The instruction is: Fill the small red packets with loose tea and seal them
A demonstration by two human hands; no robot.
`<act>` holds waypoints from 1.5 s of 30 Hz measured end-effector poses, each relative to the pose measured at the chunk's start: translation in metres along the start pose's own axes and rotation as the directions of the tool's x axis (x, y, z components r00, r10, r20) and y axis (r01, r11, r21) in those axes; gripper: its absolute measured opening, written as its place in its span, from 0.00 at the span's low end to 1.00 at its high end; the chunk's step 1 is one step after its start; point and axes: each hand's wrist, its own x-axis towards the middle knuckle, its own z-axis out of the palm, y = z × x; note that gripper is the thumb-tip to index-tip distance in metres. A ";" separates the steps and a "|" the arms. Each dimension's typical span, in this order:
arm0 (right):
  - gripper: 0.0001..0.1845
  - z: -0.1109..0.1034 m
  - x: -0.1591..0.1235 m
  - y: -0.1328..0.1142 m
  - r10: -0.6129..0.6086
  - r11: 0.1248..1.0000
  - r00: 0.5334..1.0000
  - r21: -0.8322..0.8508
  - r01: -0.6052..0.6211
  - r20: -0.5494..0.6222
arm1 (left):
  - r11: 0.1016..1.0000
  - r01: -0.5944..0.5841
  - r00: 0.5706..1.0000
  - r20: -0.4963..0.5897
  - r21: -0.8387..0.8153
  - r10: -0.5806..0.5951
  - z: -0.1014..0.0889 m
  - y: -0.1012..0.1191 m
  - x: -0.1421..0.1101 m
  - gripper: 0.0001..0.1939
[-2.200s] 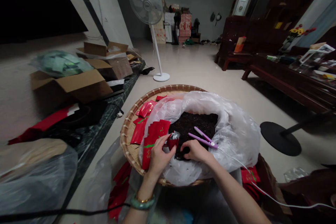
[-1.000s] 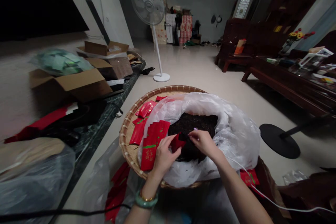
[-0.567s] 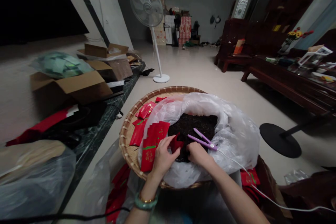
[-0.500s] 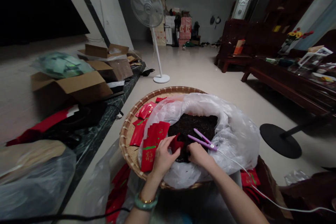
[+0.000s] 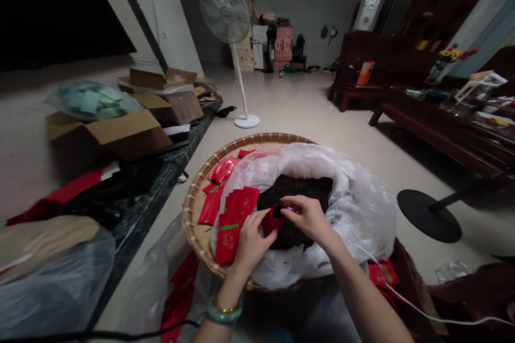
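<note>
In the head view, two bare hands meet over a round woven tray. The left hand, with a green bangle and a gold-coloured one at its wrist, has its thumb and fingers closed around a small red packet, held above the near left part of a mass of dark, crumbly material. The right hand is at the packet's opening, thumb and fingertips drawn close together; whether they pinch anything is too small and dark to tell. The dark material lies in an open, crumpled white plastic bag on the tray. A fan of flat red packets with green and gold markings lies over the bag's left edge, just beside the left hand. Further left, more red packets lie on the tray's woven surface. A bit of a purple tool shows behind the right hand, mostly hidden, and a white cord runs off to the right. Beyond the tray, a white standing fan stands on the pale floor.
</note>
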 end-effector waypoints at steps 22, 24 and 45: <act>0.10 0.008 -0.015 0.032 0.217 0.937 0.963 0.241 -0.252 0.159 | 0.599 0.568 0.823 0.371 -0.565 -0.431 -0.007 0.003 0.003 0.18; 0.11 0.009 -0.015 0.034 0.247 0.914 0.958 0.295 -0.280 0.145 | 0.561 0.575 0.815 0.353 -0.596 -0.460 -0.006 0.004 0.003 0.18; 0.12 0.011 -0.015 0.029 0.208 0.889 0.974 0.397 -0.227 0.090 | 0.442 0.659 0.748 0.468 -0.609 -0.470 -0.010 0.018 0.015 0.19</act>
